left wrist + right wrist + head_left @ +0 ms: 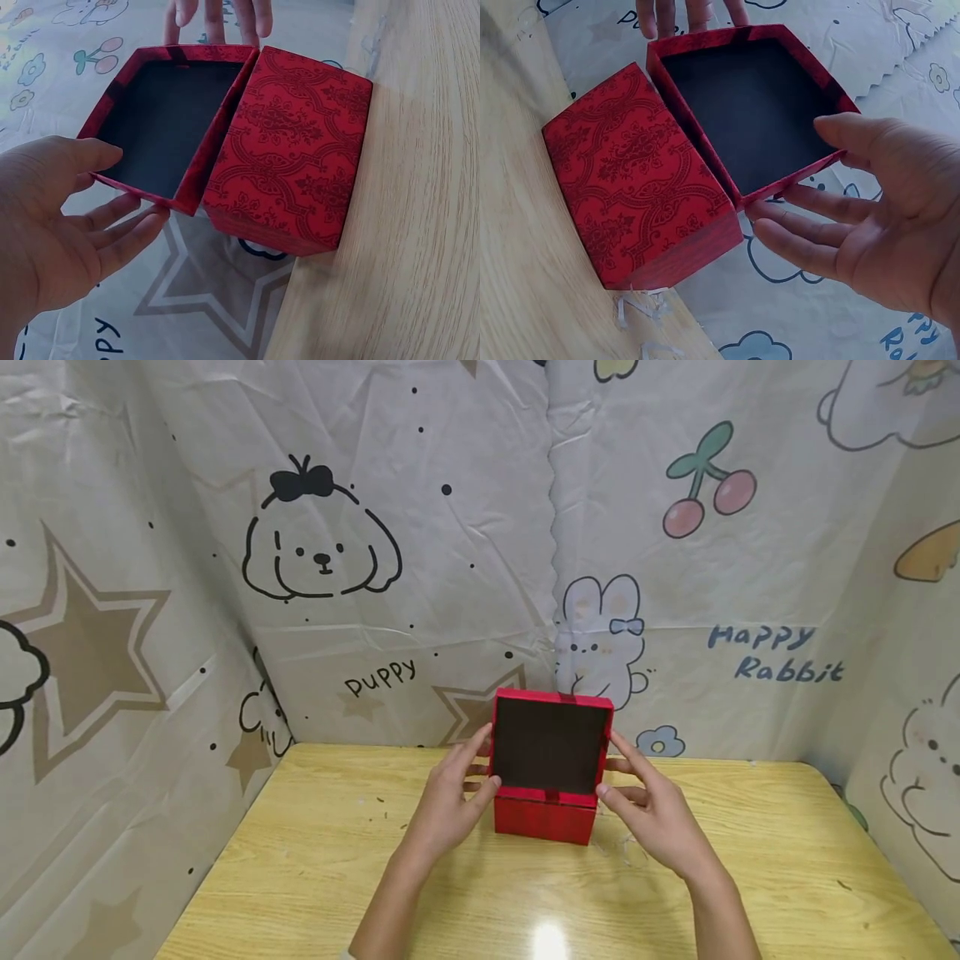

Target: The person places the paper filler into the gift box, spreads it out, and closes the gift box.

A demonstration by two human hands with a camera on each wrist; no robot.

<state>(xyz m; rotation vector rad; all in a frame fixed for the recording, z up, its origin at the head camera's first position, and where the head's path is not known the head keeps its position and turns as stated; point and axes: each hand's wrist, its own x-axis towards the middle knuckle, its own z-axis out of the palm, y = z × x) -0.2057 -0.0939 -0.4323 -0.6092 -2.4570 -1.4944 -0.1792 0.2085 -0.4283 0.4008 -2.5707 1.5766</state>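
Note:
A red box [543, 821] with a dark scroll pattern stands on the table, its front face towards me. Its lid [551, 743], red-rimmed and black inside, is raised upright along the top of the box. My left hand [446, 797] holds the lid's left side; in the left wrist view the thumb [101, 155] lies over the rim and the fingers are on the outer side. On the opposite side my right hand [656, 814] grips the lid likewise, its thumb [836, 129] over the rim. The inside of the box is hidden behind its front.
Thin clear plastic strips [641, 307] lie on the wooden table [315, 860] by the box's right side. A printed cloth [480, 568] hangs close behind the box and along both sides. Small dark specks dot the tabletop.

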